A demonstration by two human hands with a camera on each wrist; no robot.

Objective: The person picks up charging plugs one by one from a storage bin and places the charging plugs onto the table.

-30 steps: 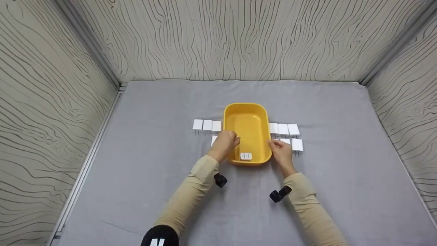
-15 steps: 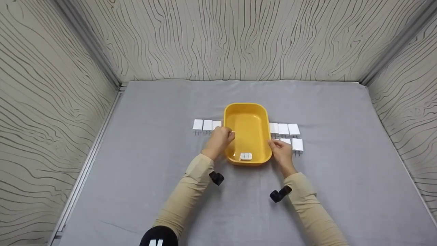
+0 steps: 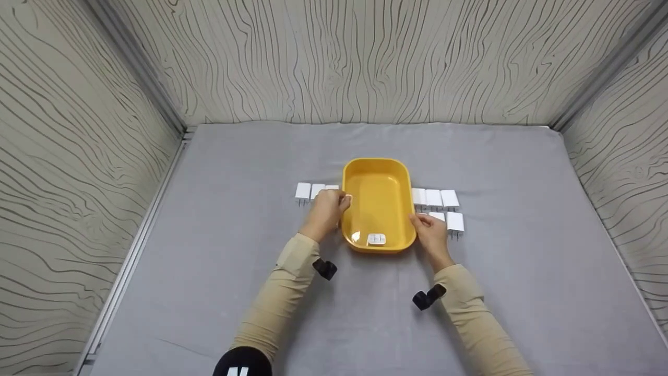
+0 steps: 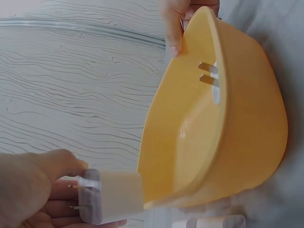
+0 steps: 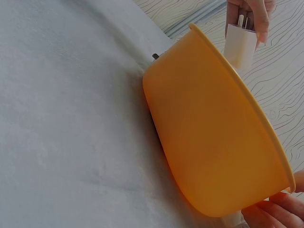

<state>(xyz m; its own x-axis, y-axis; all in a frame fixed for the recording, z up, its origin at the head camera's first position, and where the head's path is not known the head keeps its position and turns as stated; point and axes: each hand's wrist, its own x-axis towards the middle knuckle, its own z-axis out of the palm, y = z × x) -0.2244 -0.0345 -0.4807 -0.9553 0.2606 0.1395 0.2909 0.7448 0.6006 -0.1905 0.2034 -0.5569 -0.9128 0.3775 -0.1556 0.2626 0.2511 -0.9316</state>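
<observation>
A yellow plastic basin [image 3: 377,201] stands on the grey cloth. My left hand [image 3: 324,210] pinches a white plug charger [image 4: 121,195] by its prong end, thumb against fingers, above the basin's left rim. In the right wrist view that charger [image 5: 240,46] has its prongs turned toward the palm. My right hand [image 3: 431,235] grips the basin's right rim, thumb inside and fingers outside. Inside the basin, near its front end, one charger [image 3: 377,239] rests with its prongs sticking out toward the opening.
White chargers lie left of the basin, one [image 3: 303,190] at the row's end, others partly behind my left hand. Several more, such as this charger [image 3: 455,222], lie in two rows on the right. Patterned walls [image 3: 365,62] enclose the cloth-covered table [image 3: 235,172].
My left hand has moved left and slightly away from me, from over the basin to its left rim; the charger in it now shows. My right hand stays on the rim.
</observation>
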